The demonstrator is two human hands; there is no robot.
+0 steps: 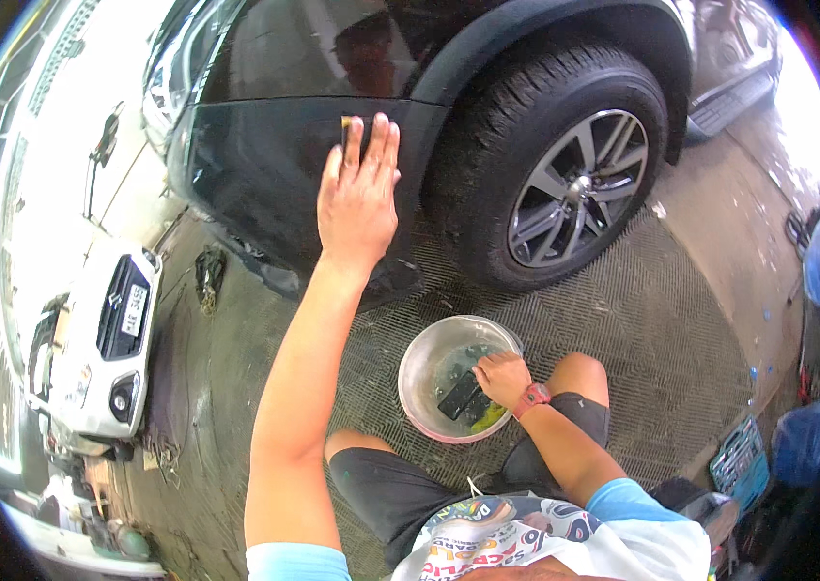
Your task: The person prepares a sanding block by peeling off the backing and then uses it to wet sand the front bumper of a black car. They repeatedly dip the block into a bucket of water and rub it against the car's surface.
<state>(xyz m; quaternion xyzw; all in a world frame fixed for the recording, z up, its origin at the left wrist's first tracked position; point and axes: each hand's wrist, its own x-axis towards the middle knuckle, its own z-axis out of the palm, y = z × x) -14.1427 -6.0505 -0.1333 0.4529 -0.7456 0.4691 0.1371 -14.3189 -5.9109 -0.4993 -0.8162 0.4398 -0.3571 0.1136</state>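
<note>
My left hand (359, 208) reaches up to the dark car bumper (245, 160), just ahead of the front wheel. Its fingers lie long over a small dark flat pad (346, 128) with a yellowish edge, pressing it against the panel. Most of the pad is hidden under the fingers. My right hand (504, 381), with a red watch (532, 398) at the wrist, hangs inside a round pale basin (417, 382) of water. Its fingers are curled together; what they hold, if anything, is hidden. Below them lie a black rectangular block (458, 398) and a yellow-green piece (489, 417).
The front wheel (574, 189) stands close beyond the basin. Ridged matting (642, 329) covers the floor under my knees. A white car (119, 339) is at the left. At the right lie a blue tool case (741, 463) and blue plastic bags (805, 436).
</note>
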